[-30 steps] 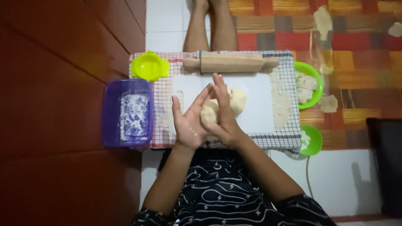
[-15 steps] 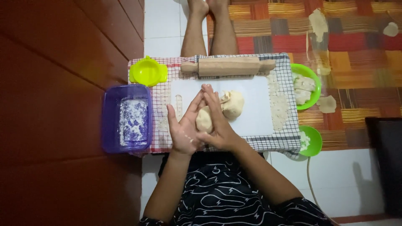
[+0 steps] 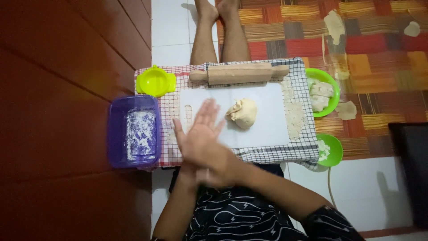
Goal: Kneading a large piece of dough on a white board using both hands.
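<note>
While the checked cloth [image 3: 294, 151] and the white board [image 3: 267, 129] on it sit as they did a second ago, the hands have come off the dough. Left hand [image 3: 198, 134] is flat, fingers spread, palm pressed against the right hand [image 3: 218, 167]; both are blurred, low at the near left edge of the board, holding nothing I can make out. Purple tub [image 3: 133, 131] with flour inside is just left of them, untouched. Rolling pin [image 3: 238, 73] lies across the far edge of the cloth, yellow mould [image 3: 156, 81] beside it. Two green bowls [image 3: 327, 91] on the right, same places. Dough lump [image 3: 243, 112] now rests alone mid-board, uncovered, clear of both hands. Read: hand-shaping has paused; palms rubbing together, dough released.
</note>
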